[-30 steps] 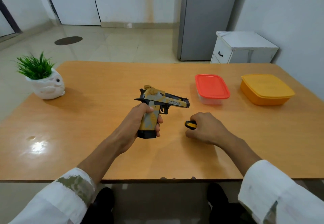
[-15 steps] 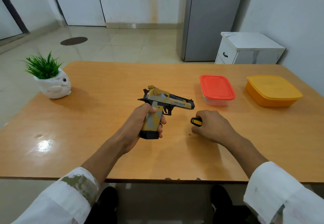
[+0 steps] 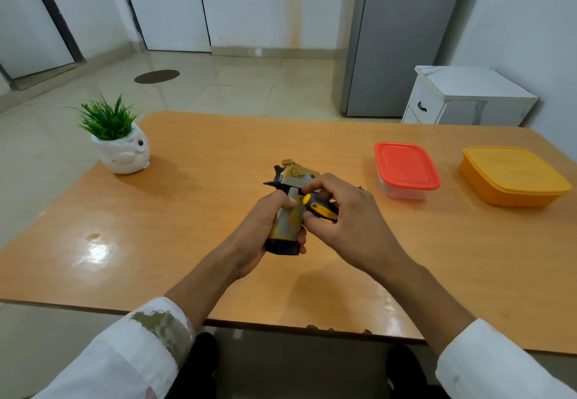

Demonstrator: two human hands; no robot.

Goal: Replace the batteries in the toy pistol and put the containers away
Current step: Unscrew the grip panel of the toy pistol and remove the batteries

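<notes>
The toy pistol is held above the middle of the tabletop, with its black base down and its barrel pointing to the right. The left hand grips the pistol's handle, the fingers curled around it from the left side. The right hand is just to the right of the pistol and covers most of the barrel. Its fingers are closed on a small screwdriver with a yellow and black handle. The round yellow end of this handle lies against the side of the pistol; the metal shaft is hidden, so I cannot tell where the tip points. To the right of the pistol, a clear container with a red lid stands on the tabletop, and further right an orange container, both closed. Far to the left of the pistol stands a white pot with a green plant.
</notes>
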